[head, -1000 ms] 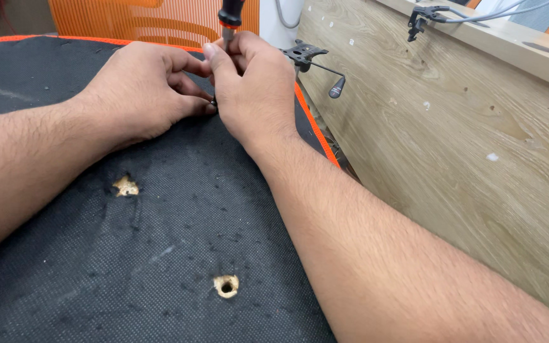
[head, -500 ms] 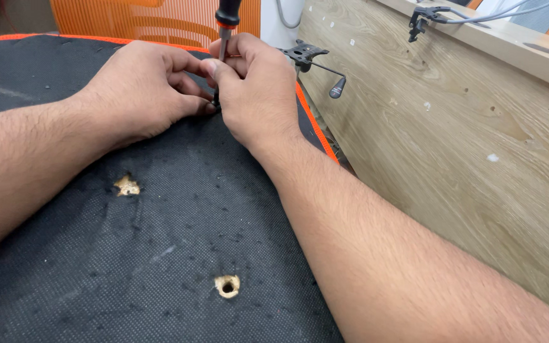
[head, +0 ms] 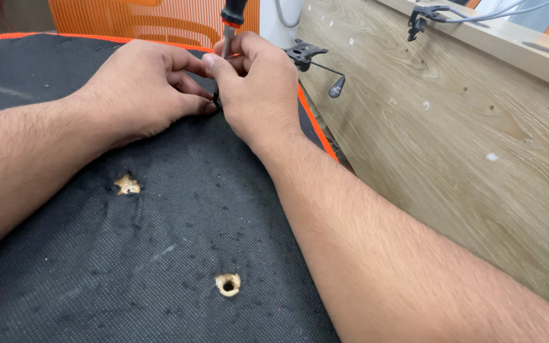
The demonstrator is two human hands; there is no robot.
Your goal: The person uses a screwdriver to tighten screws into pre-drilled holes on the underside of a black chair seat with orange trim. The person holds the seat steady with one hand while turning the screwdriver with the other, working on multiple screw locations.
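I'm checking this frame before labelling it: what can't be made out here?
- Screwdriver tip, head view: hidden between the right hand and left hand.
- Its handle top: cut off by the top edge.
- Any screw or small part: hidden by the fingers.
- Black bracket: partly behind the right hand.

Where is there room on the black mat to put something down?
The black mat is bare between the torn hole on the left and the round hole near the bottom, between both forearms. It is crowded at the top, where the left hand and right hand meet around the screwdriver.
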